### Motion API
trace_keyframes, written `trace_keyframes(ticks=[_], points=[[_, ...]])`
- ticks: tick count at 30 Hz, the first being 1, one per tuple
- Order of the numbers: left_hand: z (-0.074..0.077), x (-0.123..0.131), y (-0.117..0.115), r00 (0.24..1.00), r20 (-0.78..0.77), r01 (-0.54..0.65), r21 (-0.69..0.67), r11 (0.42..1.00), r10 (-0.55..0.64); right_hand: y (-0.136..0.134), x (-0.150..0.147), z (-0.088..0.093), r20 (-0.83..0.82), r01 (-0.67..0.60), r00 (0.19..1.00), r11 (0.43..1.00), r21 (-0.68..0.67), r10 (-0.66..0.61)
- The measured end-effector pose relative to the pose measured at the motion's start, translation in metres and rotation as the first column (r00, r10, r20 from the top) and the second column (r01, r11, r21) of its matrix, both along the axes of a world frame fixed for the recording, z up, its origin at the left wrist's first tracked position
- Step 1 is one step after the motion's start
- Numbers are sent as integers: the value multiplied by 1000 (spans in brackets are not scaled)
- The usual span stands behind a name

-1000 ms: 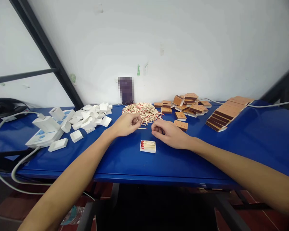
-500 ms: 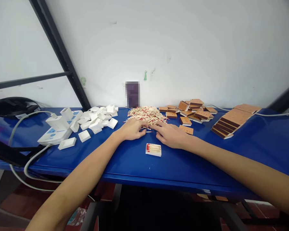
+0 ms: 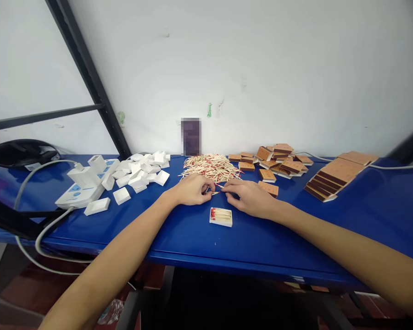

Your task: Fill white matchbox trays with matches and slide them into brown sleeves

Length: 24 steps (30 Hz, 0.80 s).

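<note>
I had both hands near the middle of the frame, fingertips almost meeting, just above the tray [image 3: 221,224]. My left hand [image 3: 194,189] was curled, thumb and forefinger tips close together with a small gap between them; a match [image 3: 215,193] stuck out past the thumb, but I could not tell whether I pinched it or it lay on the table [image 3: 179,236]. My right hand [image 3: 250,198] had its thumb well parted from the fingers; a second match [image 3: 220,185] was at the fingertips, and whether I had hold of it I could not tell. As for progress, the tray lay open with matches side by side in it, red heads to the left, so I judged that one partly filled; I could not count the layers. Much looked left over: a big pile [image 3: 211,167] of loose matches spread just beyond my hands, and white trays [image 3: 141,170] lay heaped left of centre, some with their white floors showing. Brown boxes [image 3: 282,160] were jumbled right of centre, with a neater stack [image 3: 340,172] farther right; whether any of those held matches, I could not see.
</note>
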<state>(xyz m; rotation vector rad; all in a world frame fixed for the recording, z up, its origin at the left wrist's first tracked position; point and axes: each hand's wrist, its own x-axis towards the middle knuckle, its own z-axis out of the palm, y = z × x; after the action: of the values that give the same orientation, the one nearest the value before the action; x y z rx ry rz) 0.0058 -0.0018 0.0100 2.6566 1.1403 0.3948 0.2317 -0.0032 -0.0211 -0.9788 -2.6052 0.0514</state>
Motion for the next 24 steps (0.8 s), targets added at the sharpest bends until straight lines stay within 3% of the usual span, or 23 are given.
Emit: trace_keyframes(ticks=[8,16,24], points=[[-6,1,1,993,77,87,-26,996,-85,1,1,-2,-216,-83,974,995,-50,70],[-8,2,3,985,125,134,-88,987,-123,5,-1,-3,-303,-33,953,990,-138,-10],[4,0,-3,986,60,161,-125,979,-155,4,1,3,-364,31,924,973,-227,-115]])
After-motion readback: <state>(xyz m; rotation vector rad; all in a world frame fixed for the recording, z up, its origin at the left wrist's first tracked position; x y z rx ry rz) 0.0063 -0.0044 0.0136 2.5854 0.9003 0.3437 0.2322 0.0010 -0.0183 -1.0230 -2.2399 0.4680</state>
